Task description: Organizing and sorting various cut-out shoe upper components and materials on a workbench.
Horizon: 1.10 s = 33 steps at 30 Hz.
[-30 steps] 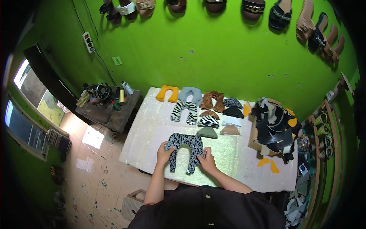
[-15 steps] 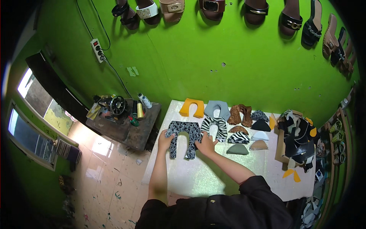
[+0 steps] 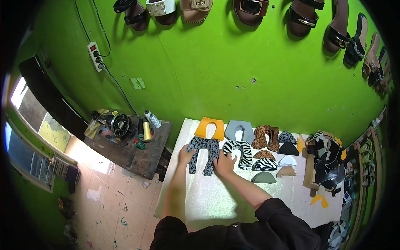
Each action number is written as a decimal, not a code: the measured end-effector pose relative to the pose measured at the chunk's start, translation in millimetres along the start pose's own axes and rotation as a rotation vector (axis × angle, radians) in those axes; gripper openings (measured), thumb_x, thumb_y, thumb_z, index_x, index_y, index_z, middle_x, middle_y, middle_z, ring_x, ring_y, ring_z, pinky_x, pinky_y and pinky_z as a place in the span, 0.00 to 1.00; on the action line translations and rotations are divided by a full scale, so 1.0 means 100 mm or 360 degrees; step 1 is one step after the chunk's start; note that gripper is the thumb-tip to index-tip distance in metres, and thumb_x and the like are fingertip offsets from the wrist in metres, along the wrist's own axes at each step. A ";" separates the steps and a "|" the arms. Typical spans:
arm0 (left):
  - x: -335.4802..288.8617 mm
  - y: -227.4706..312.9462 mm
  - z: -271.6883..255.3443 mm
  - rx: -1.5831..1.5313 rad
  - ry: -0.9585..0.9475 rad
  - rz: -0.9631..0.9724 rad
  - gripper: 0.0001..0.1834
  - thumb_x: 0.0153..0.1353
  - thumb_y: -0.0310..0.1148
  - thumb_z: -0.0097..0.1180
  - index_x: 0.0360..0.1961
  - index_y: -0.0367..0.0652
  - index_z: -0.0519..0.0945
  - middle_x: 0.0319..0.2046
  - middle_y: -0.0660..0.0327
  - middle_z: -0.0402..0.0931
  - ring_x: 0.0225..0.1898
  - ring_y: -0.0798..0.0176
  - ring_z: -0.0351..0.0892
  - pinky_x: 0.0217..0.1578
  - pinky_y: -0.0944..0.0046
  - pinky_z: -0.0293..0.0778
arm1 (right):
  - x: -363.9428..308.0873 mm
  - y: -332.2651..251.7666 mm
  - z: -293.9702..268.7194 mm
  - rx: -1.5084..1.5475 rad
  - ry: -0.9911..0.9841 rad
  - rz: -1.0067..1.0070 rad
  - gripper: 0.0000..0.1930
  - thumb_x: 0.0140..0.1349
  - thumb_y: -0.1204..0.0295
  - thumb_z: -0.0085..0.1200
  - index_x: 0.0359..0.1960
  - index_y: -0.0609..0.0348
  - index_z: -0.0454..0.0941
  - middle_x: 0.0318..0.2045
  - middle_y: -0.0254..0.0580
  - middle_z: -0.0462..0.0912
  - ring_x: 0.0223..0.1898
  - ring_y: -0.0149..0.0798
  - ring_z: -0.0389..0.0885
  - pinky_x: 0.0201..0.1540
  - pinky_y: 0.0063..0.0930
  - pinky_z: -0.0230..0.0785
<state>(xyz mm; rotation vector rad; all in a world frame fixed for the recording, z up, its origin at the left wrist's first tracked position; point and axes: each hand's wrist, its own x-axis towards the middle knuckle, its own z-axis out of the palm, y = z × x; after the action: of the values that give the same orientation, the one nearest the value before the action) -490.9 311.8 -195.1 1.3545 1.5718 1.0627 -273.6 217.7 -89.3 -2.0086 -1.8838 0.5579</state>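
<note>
A black-and-grey patterned U-shaped piece [image 3: 193, 160], seemingly a stack of cut material, lies at the left of the white-topped table [image 3: 208, 204]. My left hand [image 3: 186, 156] grips its left edge, thumb on top. On its right leg, my right hand [image 3: 225, 163] closes at the edge, beside a zebra-striped U-shaped piece [image 3: 246, 160]. Just beyond the patterned piece is a yellow U-shaped piece [image 3: 202, 128]. A grey one [image 3: 231, 130] and a leopard-print one [image 3: 260, 139] continue that row. Half-moon pieces, among them a black one [image 3: 288, 149] and an olive one [image 3: 263, 178], are grouped farther right.
A box [image 3: 309, 175] heaped with dark scraps stands at the table's right, with yellow offcuts [image 3: 319, 201] before it. Left of the table, a sewing machine [image 3: 120, 125] and thread spools [image 3: 146, 129] occupy a dark bench [image 3: 139, 160]. Sandals [image 3: 245, 10] hang along the green wall.
Both hands have shifted the patterned piece slightly away from me, closer against the yellow piece. The whole view has tilted, so the wall and table appear displaced.
</note>
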 end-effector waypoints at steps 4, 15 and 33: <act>-0.03 -0.02 -0.01 0.0210 0.0085 -0.0141 0.32 0.47 0.39 0.66 0.52 0.36 0.72 0.44 0.49 0.77 0.46 0.55 0.77 0.47 0.63 0.70 | -0.05 -0.07 0.16 -0.0015 0.0203 -0.0178 0.34 0.55 0.61 0.52 0.60 0.65 0.56 0.55 0.55 0.65 0.58 0.50 0.58 0.58 0.54 0.43; -0.68 0.85 0.26 0.0817 0.0624 0.0019 0.27 0.52 0.41 0.58 0.56 0.54 0.71 0.54 0.59 0.66 0.58 0.52 0.58 0.58 0.48 0.49 | -0.28 0.17 -0.23 -0.0083 -0.0025 -0.0558 0.28 0.61 0.56 0.45 0.61 0.52 0.60 0.65 0.45 0.55 0.65 0.51 0.52 0.60 0.59 0.43; -1.55 0.78 1.03 0.2102 -0.0257 0.0632 0.28 0.60 0.31 0.35 0.64 0.45 0.60 0.66 0.65 0.53 0.67 0.62 0.50 0.63 0.39 0.38 | -2.34 1.78 -0.66 0.0715 0.0661 -0.0039 0.12 0.57 0.69 0.50 0.41 0.60 0.75 0.44 0.51 0.71 0.48 0.51 0.69 0.52 0.40 0.60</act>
<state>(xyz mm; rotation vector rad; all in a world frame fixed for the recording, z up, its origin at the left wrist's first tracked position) -350.1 174.1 -150.4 2.5839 1.9640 -0.0739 -97.8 -26.6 -106.1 -1.6503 -1.3890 0.4616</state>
